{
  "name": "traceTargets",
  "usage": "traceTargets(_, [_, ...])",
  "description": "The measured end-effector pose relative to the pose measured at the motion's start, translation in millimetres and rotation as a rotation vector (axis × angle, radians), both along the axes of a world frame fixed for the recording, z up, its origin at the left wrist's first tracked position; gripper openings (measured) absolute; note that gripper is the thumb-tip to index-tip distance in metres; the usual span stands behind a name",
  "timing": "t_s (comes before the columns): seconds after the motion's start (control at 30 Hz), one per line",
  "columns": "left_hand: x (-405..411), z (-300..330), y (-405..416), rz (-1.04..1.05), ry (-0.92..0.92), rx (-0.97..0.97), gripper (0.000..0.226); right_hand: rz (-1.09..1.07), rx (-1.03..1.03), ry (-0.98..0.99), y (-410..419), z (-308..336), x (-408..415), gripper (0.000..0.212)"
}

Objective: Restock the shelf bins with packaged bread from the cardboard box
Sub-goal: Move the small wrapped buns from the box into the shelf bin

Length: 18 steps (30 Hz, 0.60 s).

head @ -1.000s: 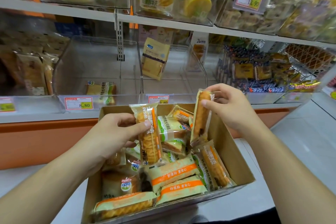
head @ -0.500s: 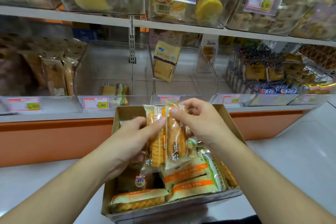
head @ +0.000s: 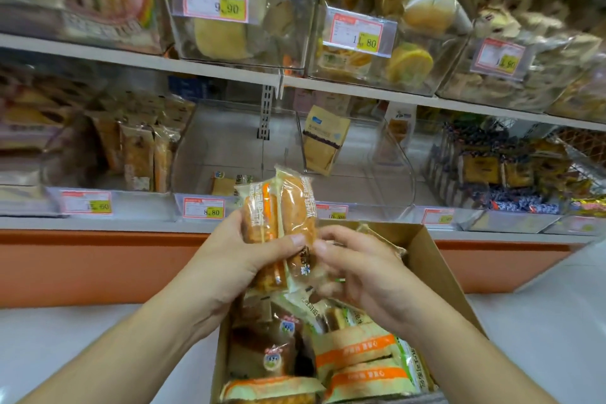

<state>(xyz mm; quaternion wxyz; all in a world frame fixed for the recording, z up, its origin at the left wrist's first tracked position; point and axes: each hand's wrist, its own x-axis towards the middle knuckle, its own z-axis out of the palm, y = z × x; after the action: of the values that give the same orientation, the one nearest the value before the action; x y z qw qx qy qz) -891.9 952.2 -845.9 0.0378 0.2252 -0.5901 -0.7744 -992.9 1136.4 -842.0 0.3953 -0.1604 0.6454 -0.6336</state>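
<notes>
Two long waffle bread packs (head: 278, 207), clear wrap with orange print, stand upright side by side above the cardboard box (head: 436, 272). My left hand (head: 236, 259) grips both, its thumb laid across their fronts. My right hand (head: 364, 269) is at their lower right end, thumb and curled fingers pinching the right-hand pack. The box holds several more packaged breads (head: 354, 351). Behind the packs is a clear shelf bin (head: 226, 147) tagged 8.80 with one pack lying in it.
The neighbouring clear bin (head: 360, 154) holds one beige pouch (head: 323, 141). The bins to the left (head: 137, 154) and right (head: 492, 170) are stocked. An upper shelf (head: 360, 88) carries full clear bins. An orange plinth (head: 98, 266) runs under the lower shelf.
My right hand brought its pack to the one in my left, and both packs rose above the box toward the shelf. The view tilted upward.
</notes>
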Motion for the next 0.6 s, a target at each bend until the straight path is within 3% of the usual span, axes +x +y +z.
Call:
traceTargets(0.13, [2.9,4.8,-8.8,0.027,0.026,-0.008,0.067,0.000,-0.053,0.024,-9.3,0.8,5.3,0.031])
traceTargets(0.3, [6.8,12.2,-30.6,0.022,-0.008,-0.012,0.047,-0.082,-0.077,0.110,-16.5,0.9,2.6,0.038])
traceTargets(0.5, [25.8,23.7,-86.5,0.110,-0.082,-0.254,0.062,-0.204,-0.037,0.303,-24.1,6.3,-6.6,0.040])
traceTargets(0.6, [38.6,29.2,-112.9,0.166,-0.110,-0.420,0.086,-0.253,-0.049,0.338,-34.6,9.3,-9.4,0.033])
